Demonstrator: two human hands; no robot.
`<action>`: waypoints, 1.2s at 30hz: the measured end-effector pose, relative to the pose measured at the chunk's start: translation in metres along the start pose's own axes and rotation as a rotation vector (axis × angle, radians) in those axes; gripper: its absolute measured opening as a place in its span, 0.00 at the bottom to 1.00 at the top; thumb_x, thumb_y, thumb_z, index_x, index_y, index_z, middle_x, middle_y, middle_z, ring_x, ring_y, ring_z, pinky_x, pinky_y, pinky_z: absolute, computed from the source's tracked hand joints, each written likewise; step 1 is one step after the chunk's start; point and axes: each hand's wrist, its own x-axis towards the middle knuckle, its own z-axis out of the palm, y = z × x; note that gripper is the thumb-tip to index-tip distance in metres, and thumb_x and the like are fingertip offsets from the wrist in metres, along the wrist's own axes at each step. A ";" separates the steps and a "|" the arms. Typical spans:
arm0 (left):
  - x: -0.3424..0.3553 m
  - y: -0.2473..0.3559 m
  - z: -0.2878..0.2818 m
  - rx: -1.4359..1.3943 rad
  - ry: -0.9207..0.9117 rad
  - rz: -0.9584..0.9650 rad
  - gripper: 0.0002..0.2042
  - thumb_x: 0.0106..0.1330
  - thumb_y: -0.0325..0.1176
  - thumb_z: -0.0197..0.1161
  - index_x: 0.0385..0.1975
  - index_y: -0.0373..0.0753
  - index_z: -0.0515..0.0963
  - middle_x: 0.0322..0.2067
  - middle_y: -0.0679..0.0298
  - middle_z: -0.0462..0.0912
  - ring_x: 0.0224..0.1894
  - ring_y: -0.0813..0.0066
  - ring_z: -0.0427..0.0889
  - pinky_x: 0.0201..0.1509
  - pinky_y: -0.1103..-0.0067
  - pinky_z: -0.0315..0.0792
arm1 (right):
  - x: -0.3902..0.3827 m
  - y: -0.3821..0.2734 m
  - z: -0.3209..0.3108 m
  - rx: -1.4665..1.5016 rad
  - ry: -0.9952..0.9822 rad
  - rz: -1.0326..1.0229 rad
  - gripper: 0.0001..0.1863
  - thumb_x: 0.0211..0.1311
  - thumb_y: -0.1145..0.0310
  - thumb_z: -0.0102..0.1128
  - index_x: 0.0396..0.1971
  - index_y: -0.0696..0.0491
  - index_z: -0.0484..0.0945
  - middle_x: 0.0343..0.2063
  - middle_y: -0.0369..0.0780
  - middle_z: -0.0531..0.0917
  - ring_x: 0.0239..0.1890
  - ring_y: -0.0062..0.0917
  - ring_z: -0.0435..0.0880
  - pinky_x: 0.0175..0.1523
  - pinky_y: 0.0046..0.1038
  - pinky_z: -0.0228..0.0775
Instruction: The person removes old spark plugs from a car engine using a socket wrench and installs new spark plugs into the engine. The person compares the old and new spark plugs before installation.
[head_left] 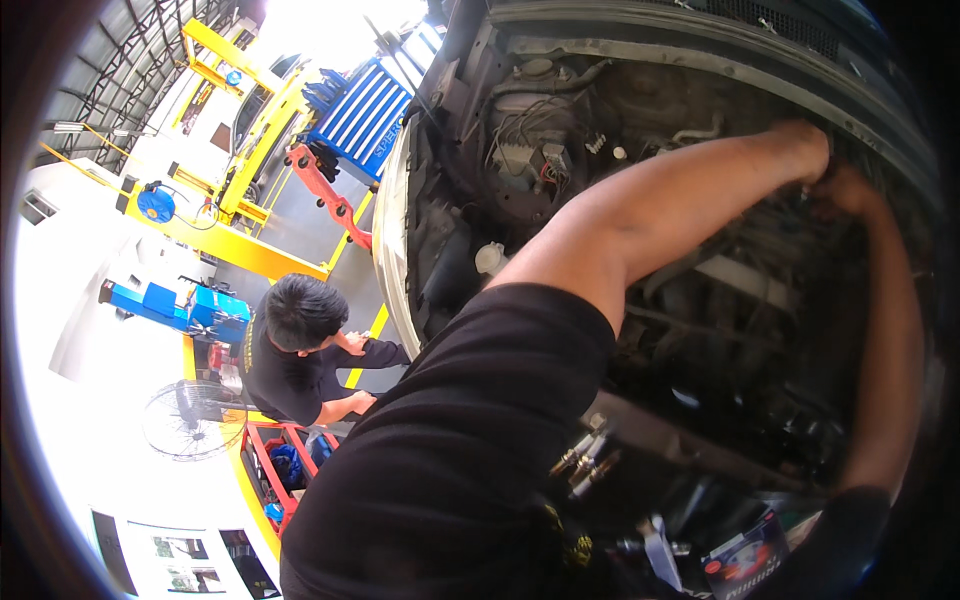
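My left hand (802,150) reaches across the engine bay (720,275) to its far right, near the back edge. It is bent at the wrist and looks closed, its fingertips turned down out of sight. Close beside it, my right hand (843,190) comes up from the lower right with its fingers curled in. What either hand grips is too dark and blurred to make out. Several spark plugs (585,460) lie together on the front edge of the bay, below my left upper arm.
A printed dark box (745,555) and a white opened carton (660,555) lie at the front. A white-capped reservoir (490,258) stands at the bay's left. Further left are a person in black (290,365), a red tool cart (275,460), a fan (195,420) and a blue cabinet (360,120).
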 end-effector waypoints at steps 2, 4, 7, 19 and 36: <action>0.008 -0.021 0.007 0.061 0.132 0.066 0.14 0.60 0.35 0.62 0.45 0.43 0.83 0.47 0.59 0.83 0.51 0.60 0.82 0.54 0.68 0.74 | 0.000 0.003 -0.002 0.048 0.017 0.020 0.22 0.58 0.70 0.66 0.49 0.63 0.71 0.40 0.49 0.82 0.34 0.36 0.87 0.34 0.34 0.84; 0.009 -0.029 0.009 0.051 0.191 0.093 0.14 0.59 0.37 0.64 0.44 0.43 0.83 0.46 0.59 0.84 0.50 0.59 0.82 0.53 0.68 0.74 | 0.002 0.004 0.000 0.096 0.015 0.023 0.22 0.58 0.70 0.66 0.50 0.63 0.71 0.40 0.48 0.82 0.35 0.36 0.86 0.36 0.33 0.84; -0.002 -0.023 -0.003 -0.020 0.167 0.109 0.14 0.58 0.40 0.66 0.42 0.44 0.84 0.45 0.59 0.84 0.49 0.58 0.82 0.53 0.68 0.75 | 0.006 0.011 -0.006 0.186 -0.006 0.023 0.22 0.58 0.70 0.66 0.50 0.62 0.71 0.40 0.48 0.82 0.34 0.36 0.86 0.37 0.33 0.84; 0.011 -0.022 0.007 0.127 0.225 0.078 0.16 0.54 0.40 0.70 0.41 0.42 0.84 0.45 0.57 0.84 0.51 0.62 0.81 0.53 0.67 0.74 | 0.000 -0.006 0.004 0.021 0.052 0.023 0.25 0.57 0.72 0.67 0.52 0.61 0.68 0.40 0.48 0.82 0.34 0.34 0.86 0.38 0.36 0.83; -0.010 -0.013 -0.012 0.028 0.203 0.106 0.19 0.56 0.44 0.69 0.46 0.46 0.83 0.48 0.60 0.83 0.54 0.62 0.80 0.57 0.69 0.72 | 0.003 0.011 0.005 0.097 -0.041 0.078 0.25 0.62 0.65 0.63 0.54 0.62 0.68 0.45 0.51 0.80 0.38 0.39 0.87 0.39 0.36 0.83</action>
